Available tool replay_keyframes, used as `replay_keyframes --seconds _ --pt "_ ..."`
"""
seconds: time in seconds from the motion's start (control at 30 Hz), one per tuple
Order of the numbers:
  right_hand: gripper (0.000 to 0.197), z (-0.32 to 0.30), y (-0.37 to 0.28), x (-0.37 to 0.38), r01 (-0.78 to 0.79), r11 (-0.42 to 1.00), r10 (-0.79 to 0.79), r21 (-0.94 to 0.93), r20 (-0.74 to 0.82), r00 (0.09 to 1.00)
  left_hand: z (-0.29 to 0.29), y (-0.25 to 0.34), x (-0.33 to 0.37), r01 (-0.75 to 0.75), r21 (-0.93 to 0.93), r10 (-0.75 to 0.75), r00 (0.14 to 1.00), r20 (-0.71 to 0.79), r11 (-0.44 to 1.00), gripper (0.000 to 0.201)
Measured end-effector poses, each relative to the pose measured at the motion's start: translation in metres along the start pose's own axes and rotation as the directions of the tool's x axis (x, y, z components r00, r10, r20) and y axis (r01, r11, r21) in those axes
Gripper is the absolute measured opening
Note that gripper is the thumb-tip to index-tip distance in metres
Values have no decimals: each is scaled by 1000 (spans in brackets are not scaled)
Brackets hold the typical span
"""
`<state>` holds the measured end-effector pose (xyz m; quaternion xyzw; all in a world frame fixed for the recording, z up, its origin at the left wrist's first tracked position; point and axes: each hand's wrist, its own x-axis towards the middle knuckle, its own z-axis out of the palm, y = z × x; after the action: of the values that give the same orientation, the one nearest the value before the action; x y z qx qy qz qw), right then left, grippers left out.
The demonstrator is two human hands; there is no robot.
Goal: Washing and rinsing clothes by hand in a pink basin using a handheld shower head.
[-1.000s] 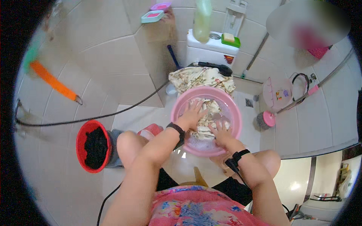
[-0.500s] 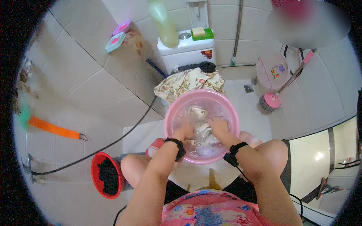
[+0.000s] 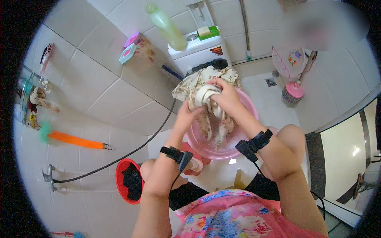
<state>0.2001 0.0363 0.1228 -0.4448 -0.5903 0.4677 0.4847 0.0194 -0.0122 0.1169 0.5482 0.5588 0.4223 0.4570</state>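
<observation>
A wet, cream floral cloth hangs bunched up over the far part of a pink basin, its tails dangling down toward the water. My right hand grips the bunched top from the right, fingers curled over it. On the left side my left hand closes around the cloth's edge, thumb toward me; motion blurs the fingers somewhat. Another floral fabric is draped just beyond the basin, in front of the toilet tank, and partly hidden by the held cloth.
Behind stands a toilet tank with a green bottle and soap in a green dish. A red bucket holding dark cloth is at left. A black hose crosses the left side; a pink brush leans right.
Both hands have come up out of the basin's soapy water, lifting the cloth and moving away from me. The view has shifted slightly.
</observation>
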Motion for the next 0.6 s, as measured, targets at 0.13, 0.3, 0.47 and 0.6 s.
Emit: replay_keyframes --seconds 0.13,0.3,0.47,0.6 --pt "35 -7 -33 -3 185 920 -182 346 -41 982 -1 49 -5 -184 -15 182 980 -79 983 57" --pt "42 -25 -47 -12 73 778 -159 624 84 984 2 84 -8 -191 18 191 977 -91 982 58" --pt "54 -21 -13 -21 -87 801 28 593 108 994 9 79 -2 -50 -56 50 999 5 997 52" --pt "68 -41 15 -21 42 997 -26 -66 217 976 9 19 9 -148 135 150 989 -5 980 59"
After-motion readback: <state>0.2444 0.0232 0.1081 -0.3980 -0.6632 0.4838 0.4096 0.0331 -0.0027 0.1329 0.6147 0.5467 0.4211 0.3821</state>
